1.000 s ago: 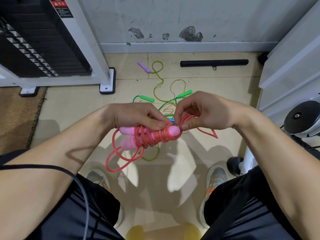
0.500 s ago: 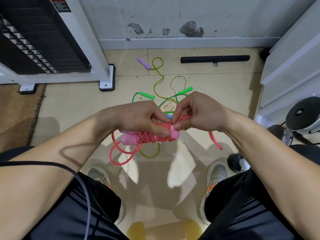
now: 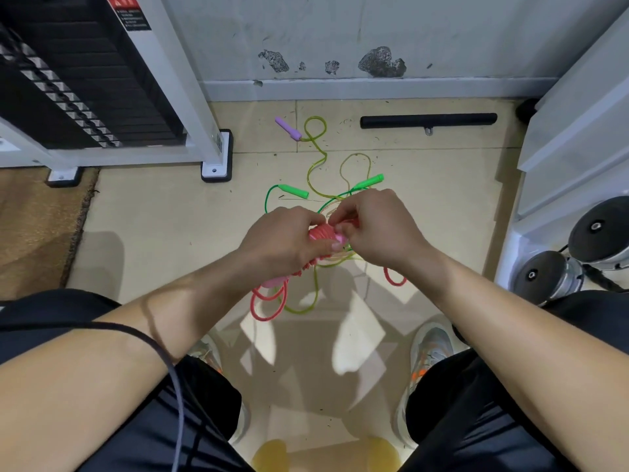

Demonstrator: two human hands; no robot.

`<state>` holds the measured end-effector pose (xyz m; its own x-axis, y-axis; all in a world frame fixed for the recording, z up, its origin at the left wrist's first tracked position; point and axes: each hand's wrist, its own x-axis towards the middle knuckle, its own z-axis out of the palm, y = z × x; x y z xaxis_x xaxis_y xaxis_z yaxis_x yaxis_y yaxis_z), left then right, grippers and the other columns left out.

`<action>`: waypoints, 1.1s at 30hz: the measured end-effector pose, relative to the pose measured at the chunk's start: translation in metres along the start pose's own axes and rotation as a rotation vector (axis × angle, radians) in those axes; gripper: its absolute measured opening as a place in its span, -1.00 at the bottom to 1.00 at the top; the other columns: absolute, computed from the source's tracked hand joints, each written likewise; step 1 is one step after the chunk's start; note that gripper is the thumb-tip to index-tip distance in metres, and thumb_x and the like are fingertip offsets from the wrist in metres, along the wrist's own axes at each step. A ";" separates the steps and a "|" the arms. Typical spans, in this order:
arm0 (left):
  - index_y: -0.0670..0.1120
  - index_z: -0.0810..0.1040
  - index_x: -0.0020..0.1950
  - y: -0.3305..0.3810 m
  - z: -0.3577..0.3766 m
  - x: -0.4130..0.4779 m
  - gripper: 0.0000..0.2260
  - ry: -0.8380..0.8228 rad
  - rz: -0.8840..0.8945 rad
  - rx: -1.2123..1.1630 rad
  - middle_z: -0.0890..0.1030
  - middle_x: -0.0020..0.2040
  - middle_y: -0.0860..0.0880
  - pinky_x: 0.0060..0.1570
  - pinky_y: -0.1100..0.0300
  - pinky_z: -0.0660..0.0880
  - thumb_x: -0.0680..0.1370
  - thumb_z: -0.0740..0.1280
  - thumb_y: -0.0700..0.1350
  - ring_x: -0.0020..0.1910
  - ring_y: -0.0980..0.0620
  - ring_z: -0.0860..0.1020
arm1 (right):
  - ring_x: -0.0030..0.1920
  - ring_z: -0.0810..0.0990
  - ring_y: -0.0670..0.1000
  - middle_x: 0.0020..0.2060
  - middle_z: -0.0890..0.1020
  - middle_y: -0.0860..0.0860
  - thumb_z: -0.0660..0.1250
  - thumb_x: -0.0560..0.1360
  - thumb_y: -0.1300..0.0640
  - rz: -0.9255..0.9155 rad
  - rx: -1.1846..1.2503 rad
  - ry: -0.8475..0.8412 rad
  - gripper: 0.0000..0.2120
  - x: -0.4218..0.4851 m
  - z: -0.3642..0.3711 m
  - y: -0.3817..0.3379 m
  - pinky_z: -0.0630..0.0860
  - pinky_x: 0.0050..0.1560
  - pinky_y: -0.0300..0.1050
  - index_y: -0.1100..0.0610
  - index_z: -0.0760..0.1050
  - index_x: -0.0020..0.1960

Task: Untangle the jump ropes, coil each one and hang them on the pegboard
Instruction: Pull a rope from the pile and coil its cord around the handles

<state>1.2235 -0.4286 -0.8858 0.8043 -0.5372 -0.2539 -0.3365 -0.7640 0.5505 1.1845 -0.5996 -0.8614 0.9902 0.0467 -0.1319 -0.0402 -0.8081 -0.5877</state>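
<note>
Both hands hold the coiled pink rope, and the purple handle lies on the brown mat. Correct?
No. The head view shows the purple handle on the tiled floor by the wall, off the brown mat. The left hand and right hand do hold the pink rope.

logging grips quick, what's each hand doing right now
Left hand: grips the coiled pink plastic jump rope.
Right hand: pinches the same rope's loose cord.

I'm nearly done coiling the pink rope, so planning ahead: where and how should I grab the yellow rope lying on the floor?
Take the purple handle of the yellow rope, from above, fingers across its narrow width. It lies flat on the floor, rigid and clear of the tangle near the green rope, so it should lift free.
</note>
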 end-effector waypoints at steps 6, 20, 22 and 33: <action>0.19 0.25 0.49 0.001 0.013 0.008 -0.43 0.095 -0.105 -0.015 0.50 -0.29 0.09 -0.24 0.09 0.35 0.54 0.30 0.28 -0.13 -0.11 0.55 | -0.09 0.66 0.07 -0.17 0.72 -0.04 0.34 0.45 0.26 -0.056 -0.044 0.126 -0.71 0.001 0.008 0.001 0.57 -0.11 0.03 0.05 0.60 0.14; 0.20 0.30 0.26 0.008 0.012 0.013 -0.69 0.322 -0.105 -0.141 0.58 -0.15 0.05 -0.16 0.04 0.48 0.56 0.28 0.15 -0.15 -0.06 0.55 | -0.13 0.63 0.05 -0.17 0.72 0.01 0.31 0.54 0.23 -0.081 0.199 0.406 -0.83 -0.002 0.025 -0.004 0.54 -0.07 0.07 0.11 0.67 0.02; 0.20 0.28 0.27 0.009 0.011 0.013 -0.69 0.347 -0.115 -0.132 0.58 -0.09 0.02 -0.12 -0.01 0.51 0.57 0.26 0.13 -0.12 -0.10 0.55 | -0.12 0.60 0.08 -0.17 0.70 0.05 0.31 0.53 0.27 -0.118 0.180 0.434 -0.85 -0.003 0.027 -0.006 0.51 -0.04 0.07 0.16 0.66 -0.02; 0.19 0.23 0.34 0.009 0.006 0.019 -0.68 0.424 -0.121 -0.128 0.52 0.10 0.00 -0.13 0.04 0.39 0.64 0.13 0.25 -0.02 -0.09 0.51 | -0.09 0.58 0.08 -0.03 0.72 -0.03 0.29 0.55 0.29 -0.154 0.129 0.538 -0.75 -0.001 0.037 -0.005 0.39 -0.03 -0.19 0.10 0.67 0.13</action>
<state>1.2332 -0.4478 -0.8907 0.9725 -0.2325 0.0106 -0.1857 -0.7476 0.6376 1.1787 -0.5740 -0.8881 0.9134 -0.1742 0.3678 0.1274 -0.7359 -0.6650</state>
